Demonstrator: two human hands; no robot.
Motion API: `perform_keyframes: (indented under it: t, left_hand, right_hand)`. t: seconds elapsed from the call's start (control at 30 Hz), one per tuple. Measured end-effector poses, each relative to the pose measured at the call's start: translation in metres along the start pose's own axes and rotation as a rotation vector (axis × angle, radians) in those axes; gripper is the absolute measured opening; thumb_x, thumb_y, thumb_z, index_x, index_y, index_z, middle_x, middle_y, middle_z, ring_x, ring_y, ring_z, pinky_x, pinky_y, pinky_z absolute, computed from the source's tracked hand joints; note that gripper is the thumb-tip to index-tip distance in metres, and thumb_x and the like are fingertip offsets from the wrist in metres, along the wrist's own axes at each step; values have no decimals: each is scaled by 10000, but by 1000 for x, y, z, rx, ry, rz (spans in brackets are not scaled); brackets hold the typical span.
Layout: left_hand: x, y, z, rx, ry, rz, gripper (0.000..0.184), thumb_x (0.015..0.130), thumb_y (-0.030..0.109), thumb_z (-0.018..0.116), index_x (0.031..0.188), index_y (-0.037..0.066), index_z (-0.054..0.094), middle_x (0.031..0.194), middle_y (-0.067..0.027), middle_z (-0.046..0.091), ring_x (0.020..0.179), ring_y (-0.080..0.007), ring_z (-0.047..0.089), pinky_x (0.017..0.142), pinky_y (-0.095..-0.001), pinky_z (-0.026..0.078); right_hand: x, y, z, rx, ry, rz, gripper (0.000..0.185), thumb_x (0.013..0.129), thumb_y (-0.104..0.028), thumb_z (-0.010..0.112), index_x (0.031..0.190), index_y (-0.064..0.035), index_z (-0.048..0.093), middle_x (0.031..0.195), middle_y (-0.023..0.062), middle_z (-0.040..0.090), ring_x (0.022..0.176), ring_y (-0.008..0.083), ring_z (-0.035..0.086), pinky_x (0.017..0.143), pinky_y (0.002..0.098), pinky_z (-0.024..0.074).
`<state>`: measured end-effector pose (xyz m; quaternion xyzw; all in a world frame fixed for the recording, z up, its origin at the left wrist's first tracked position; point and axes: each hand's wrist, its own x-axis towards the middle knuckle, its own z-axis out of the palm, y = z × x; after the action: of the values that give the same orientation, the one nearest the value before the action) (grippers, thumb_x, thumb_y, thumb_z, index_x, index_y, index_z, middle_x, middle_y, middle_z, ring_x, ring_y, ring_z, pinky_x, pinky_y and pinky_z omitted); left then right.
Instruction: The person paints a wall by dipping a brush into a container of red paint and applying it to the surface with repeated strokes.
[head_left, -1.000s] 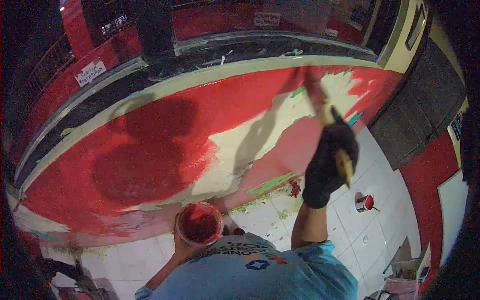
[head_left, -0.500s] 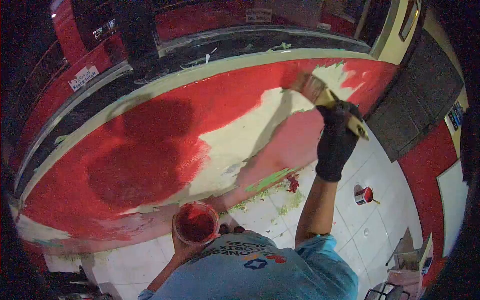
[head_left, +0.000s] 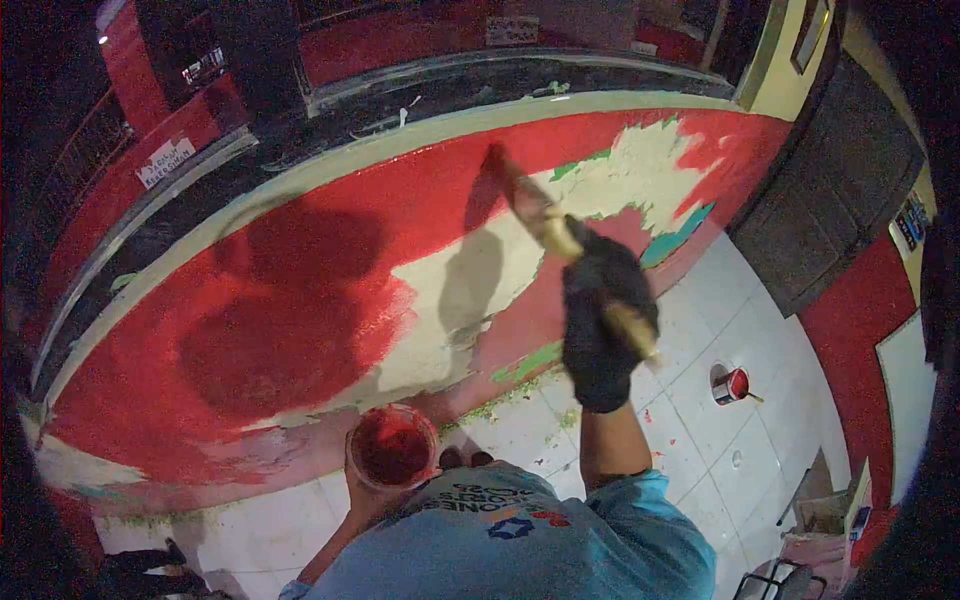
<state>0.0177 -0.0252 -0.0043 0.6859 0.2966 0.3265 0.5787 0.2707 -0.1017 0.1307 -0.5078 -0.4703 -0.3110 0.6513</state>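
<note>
My right hand (head_left: 606,325), in a black glove, is closed around the handle of a wide paintbrush (head_left: 550,225). The brush is smeared by motion; its reddened bristles point up and left, at the red upper part of the low wall (head_left: 330,235). Whether they touch it I cannot tell. Low in front of my body, my bare left hand (head_left: 362,487) grips a round tub of red paint (head_left: 393,447) from its left side. Wet-looking red covers much of the wall, with cream, pink and green patches between.
On the white tiled floor (head_left: 700,430) to the right stands a small open paint can (head_left: 733,386) with a stick or handle leaning out. A dark door (head_left: 835,190) is at the right. Paper signs (head_left: 167,163) hang beyond the dark ledge (head_left: 400,118). Red drips spot the tiles.
My right hand and the paintbrush have swept left and the hand has come lower, away from the cream patch at the upper right. My left hand and the tub have hardly moved.
</note>
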Motion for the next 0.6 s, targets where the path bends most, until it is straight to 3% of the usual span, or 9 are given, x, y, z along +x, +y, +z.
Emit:
perform_keyframes:
  t: [0.07, 0.13, 0.2, 0.23, 0.3, 0.37, 0.43, 0.53, 0.6]
  left_hand:
    - [-1, -16, -5, 34, 2, 72, 943, 392, 297, 846, 1146, 29, 349, 1065, -70, 497, 1007, -188, 476, 895, -327, 373]
    - [-2, -6, -5, 37, 12, 63, 949, 396, 299, 845, 1152, 27, 341, 1072, -76, 492, 1009, -189, 475, 895, -326, 372]
    - [-3, 5, -5, 37, 24, 55, 954, 401, 302, 843, 1158, 25, 333, 1079, -82, 488, 1012, -189, 474, 895, -326, 371]
    - [-4, 11, -5, 47, 32, 77, 959, 385, 285, 851, 1149, 32, 331, 1087, -91, 472, 1006, -201, 474, 871, -335, 385]
    - [-6, 21, -4, 53, 43, 101, 964, 368, 268, 858, 1141, 40, 328, 1095, -100, 455, 1000, -212, 475, 847, -343, 399]
    - [-10, 28, -1, -67, 124, 9, 940, 370, 265, 858, 1126, 42, 345, 1075, -99, 469, 979, -212, 488, 842, -341, 401]
    - [-10, 21, -8, 46, 123, 58, 932, 373, 264, 857, 1123, 44, 349, 1078, -98, 467, 979, -212, 488, 841, -341, 401]
    - [-13, 11, -15, 131, 115, 77, 921, 379, 263, 854, 1121, 46, 354, 1082, -98, 466, 983, -215, 487, 841, -340, 401]
    - [-13, 14, -12, 102, 112, 48, 918, 382, 264, 853, 1121, 47, 355, 1082, -98, 466, 986, -218, 486, 843, -340, 401]
  right_hand:
    - [13, 2, -20, -237, 19, 357, 116, 762, -31, 555, 877, -37, 565, 807, 99, 590, 757, 193, 551, 720, 302, 426]
    - [18, 47, -44, -565, 57, 55, 119, 784, -74, 537, 884, -12, 550, 815, 84, 579, 742, 161, 541, 712, 297, 425]
    - [34, 69, -57, -182, 145, 243, 131, 795, -103, 529, 874, 0, 542, 836, 64, 562, 765, 133, 526, 726, 291, 421]
    - [39, 70, -58, -181, 144, 239, 131, 795, -103, 529, 874, 0, 542, 836, 64, 562, 765, 133, 526, 726, 291, 421]
    - [45, 68, -60, 85, 365, 312, 59, 770, -37, 532, 805, 10, 537, 797, 60, 553, 775, 155, 528, 727, 275, 412]
    - [41, 80, -69, -64, 383, 254, 67, 771, -39, 535, 817, 10, 539, 812, 61, 558, 773, 154, 531, 721, 276, 416]
    - [42, 75, -64, -218, 395, 108, 96, 779, -56, 539, 844, 13, 551, 825, 66, 577, 746, 148, 539, 707, 276, 423]
    - [31, 54, -37, -341, 220, 280, 144, 770, -43, 551, 907, -2, 570, 859, 59, 581, 812, 138, 533, 770, 291, 413]
    - [10, 41, -17, -326, 140, 214, 135, 773, -42, 551, 899, -7, 584, 876, 60, 592, 826, 136, 537, 783, 295, 410]
